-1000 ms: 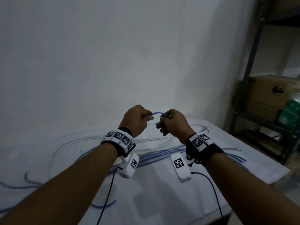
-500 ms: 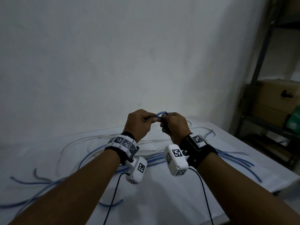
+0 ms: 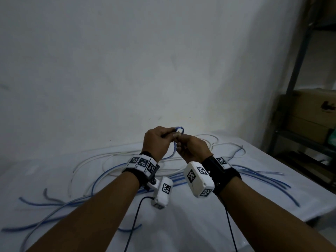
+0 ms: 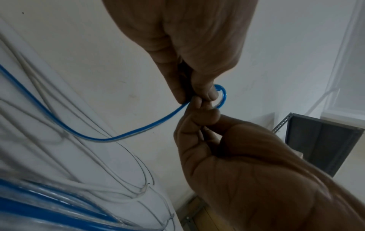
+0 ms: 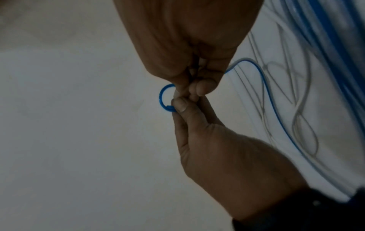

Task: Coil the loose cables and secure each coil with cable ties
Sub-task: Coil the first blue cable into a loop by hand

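Note:
A thin blue cable [image 3: 173,151] rises from the white-covered table [image 3: 200,228] to both hands, held up in front of the wall. Its end is bent into a small ring [image 3: 180,129] about a finger wide. My left hand [image 3: 169,134] pinches the cable at the ring's base, and my right hand [image 3: 179,141] pinches it right beside, fingertips touching. The left wrist view shows the ring [image 4: 222,96] sticking out past the left hand [image 4: 197,93], with the right hand [image 4: 199,111] below. In the right wrist view the ring [image 5: 161,98] curls between the right hand [image 5: 195,89] and left hand [image 5: 181,106].
Loose blue cables [image 3: 263,179] and white cables [image 3: 109,160] sprawl across the table under and beyond my wrists. A metal shelf [image 3: 298,70] with cardboard boxes [image 3: 312,110] stands at the right. The table's right edge is near the shelf.
My hands have come together from a small gap, and the blue cable's open arc between them has closed into a small tight ring.

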